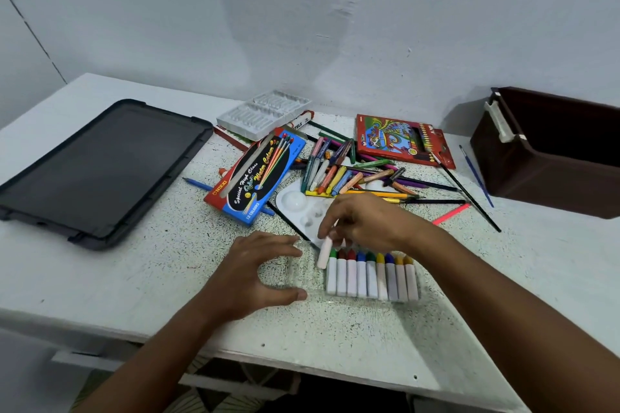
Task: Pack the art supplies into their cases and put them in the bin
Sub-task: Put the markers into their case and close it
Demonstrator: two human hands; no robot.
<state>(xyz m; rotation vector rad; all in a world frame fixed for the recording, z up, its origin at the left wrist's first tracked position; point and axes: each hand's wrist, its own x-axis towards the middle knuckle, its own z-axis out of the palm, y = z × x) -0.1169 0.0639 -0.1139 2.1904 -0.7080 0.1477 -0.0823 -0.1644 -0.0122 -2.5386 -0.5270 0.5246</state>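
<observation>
a plain pale wall stands behind a white table [167,278] whose top is speckled with dark flecks; this one head view looks down on it. near the front edge lies a clear plastic tray [302,282], thin and glossy, with nine paint tubes [372,275] lined up side by side in its right part, white bodies with coloured pointed caps. the right hand [362,221] pinches a tenth, white tube [324,253] and holds it tilted at the left end of the row, not yet seated. the left hand [248,271] has thumb and fingers spread against the tray's left end, steadying it, nothing clamped. by my reading the job is early: a few slots stay open, and a heap of crayons and markers [339,171], thin brushes, a white moulded palette [298,208], the blue water colour box [258,174] and a red cardboard box [399,141] are loose. the dark brown bin [543,171], rigid plastic, waits far right; whether it holds anything cannot be told.
</observation>
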